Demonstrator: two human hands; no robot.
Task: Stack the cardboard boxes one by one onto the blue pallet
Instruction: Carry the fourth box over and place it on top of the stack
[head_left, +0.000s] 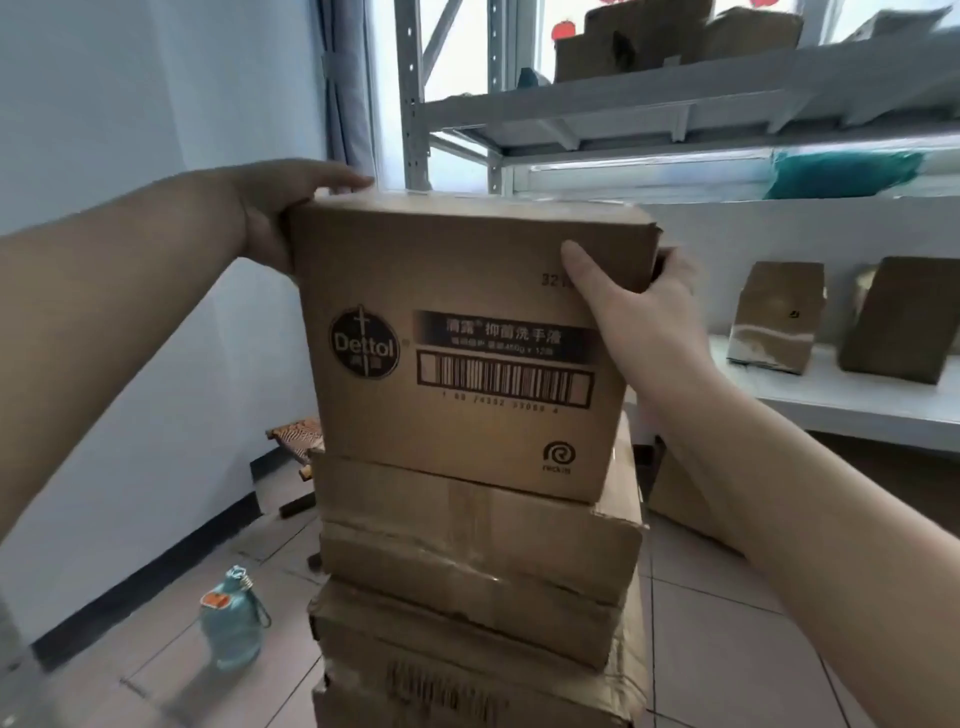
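Observation:
A brown Dettol cardboard box (462, 343) with a barcode sits at the top of a stack of worn cardboard boxes (478, 561) in the middle of the view. My left hand (280, 208) grips its upper left corner, fingers over the top edge. My right hand (639, 306) clamps the upper right corner, thumb on the front face and fingers behind the side. The box's lower edge touches or hovers just over the box beneath; I cannot tell which. The blue pallet is hidden from view.
A clear water jug (234, 623) stands on the tiled floor at lower left. A white metal shelf rack (571, 119) with several cardboard boxes rises behind. Two small boxes (774, 317) lean on a low white shelf at right. A small stool (296, 436) stands by the wall.

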